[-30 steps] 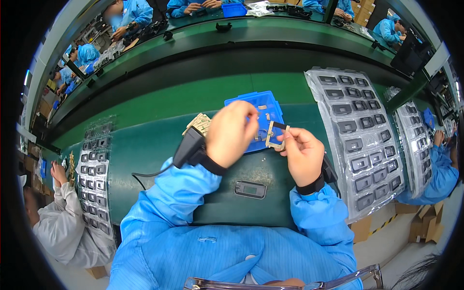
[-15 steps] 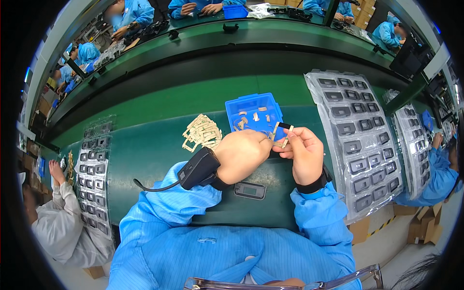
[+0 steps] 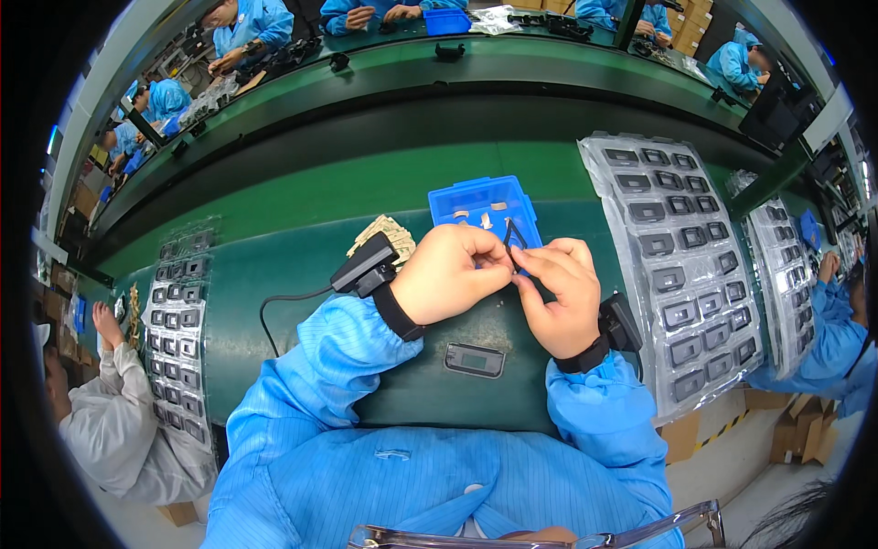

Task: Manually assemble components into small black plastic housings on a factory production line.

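Observation:
Above the near edge of a blue bin (image 3: 478, 194), my two hands meet around a thin black frame-shaped piece (image 3: 514, 236). My right hand (image 3: 562, 297) pinches it between thumb and fingertips. My left hand (image 3: 455, 274) is closed at its other side, with the fingertips partly hidden. Small pale scraps (image 3: 487, 221) lie in the bin. Left of it is a heap of cream frame-shaped pieces (image 3: 391, 231), partly covered by my left hand and the black device on that wrist. A dark rectangular cover with a window (image 3: 474, 360) lies flat on the green table below my hands.
To the right, a clear plastic tray (image 3: 660, 263) holds several dark covers; a similar tray (image 3: 180, 320) lies at the left. Behind runs another green bench (image 3: 393, 82) with people working. A person in a white coat (image 3: 128, 430) sits at the left.
Both hands have turned, and the frame piece between them now shows its black edge instead of its cream side. My left hand has moved slightly up and covers more of the heap.

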Demonstrator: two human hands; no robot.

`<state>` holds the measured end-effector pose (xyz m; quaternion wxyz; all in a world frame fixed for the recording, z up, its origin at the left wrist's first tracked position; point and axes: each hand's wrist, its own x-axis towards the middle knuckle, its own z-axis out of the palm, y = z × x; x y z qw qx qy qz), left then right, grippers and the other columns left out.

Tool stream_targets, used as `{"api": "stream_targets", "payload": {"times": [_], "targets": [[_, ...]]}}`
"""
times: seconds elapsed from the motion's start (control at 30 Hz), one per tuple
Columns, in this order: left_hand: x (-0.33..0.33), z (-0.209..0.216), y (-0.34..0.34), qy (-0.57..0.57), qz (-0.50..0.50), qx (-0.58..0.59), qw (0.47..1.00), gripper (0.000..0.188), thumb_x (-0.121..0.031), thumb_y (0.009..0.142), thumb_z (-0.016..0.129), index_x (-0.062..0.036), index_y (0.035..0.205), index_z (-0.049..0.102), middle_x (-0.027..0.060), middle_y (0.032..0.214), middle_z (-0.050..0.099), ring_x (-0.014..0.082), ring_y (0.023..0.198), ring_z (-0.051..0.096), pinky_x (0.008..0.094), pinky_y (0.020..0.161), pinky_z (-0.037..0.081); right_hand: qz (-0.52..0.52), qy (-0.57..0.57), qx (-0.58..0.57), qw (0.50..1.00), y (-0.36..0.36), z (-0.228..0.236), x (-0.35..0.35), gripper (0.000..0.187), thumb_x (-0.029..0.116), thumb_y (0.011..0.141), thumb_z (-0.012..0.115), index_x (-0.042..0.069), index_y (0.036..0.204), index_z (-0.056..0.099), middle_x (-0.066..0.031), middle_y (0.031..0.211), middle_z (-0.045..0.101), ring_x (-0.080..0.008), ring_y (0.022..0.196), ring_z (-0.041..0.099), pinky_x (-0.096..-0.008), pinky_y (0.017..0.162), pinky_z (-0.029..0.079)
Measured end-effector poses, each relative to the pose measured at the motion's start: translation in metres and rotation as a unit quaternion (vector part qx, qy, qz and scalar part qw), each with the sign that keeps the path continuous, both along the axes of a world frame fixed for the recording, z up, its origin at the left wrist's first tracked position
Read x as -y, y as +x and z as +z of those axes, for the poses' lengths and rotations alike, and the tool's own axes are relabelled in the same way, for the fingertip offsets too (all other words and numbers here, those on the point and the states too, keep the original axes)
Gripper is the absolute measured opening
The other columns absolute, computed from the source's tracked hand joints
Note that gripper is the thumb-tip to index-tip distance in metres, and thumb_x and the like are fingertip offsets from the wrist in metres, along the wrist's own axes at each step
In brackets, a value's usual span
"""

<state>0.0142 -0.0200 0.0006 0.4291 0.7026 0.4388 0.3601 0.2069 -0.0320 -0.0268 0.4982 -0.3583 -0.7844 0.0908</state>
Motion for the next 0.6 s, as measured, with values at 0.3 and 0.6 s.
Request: {"api": "stream_targets", "payload": {"times": [0.3,0.6], "targets": [[0.0028,0.0002,0.003,-0.011,-0.008,0.029,0.999,0.007,-0.006,0.087,0.068,0.0004,0.087,0.07,0.0023,0.084,0.068,0.0062,0.077,0.06,0.0229,0.068,0.05,-0.021,0.012,-0.049,0.999,0.0008,-0.0022,0.0007,0.024,-0.002,0.073,0.076,0.005,0.095,0.076,-0.0076,0.094,0.074,-0.0284,0.088,0.062,-0.037,0.082,0.051],[0.0073,0.0014,0.0045,0.003,0.003,0.049,0.999,0.006,-0.004,0.086,0.067,0.001,0.087,0.069,0.0027,0.084,0.068,0.0074,0.077,0.061,0.024,0.069,0.052,-0.007,-0.008,-0.081,0.997,-0.0004,-0.0035,0.0033,0.013,-0.002,0.077,0.076,0.003,0.088,0.073,-0.0084,0.091,0.072,-0.025,0.087,0.062,-0.0354,0.08,0.051]]}}
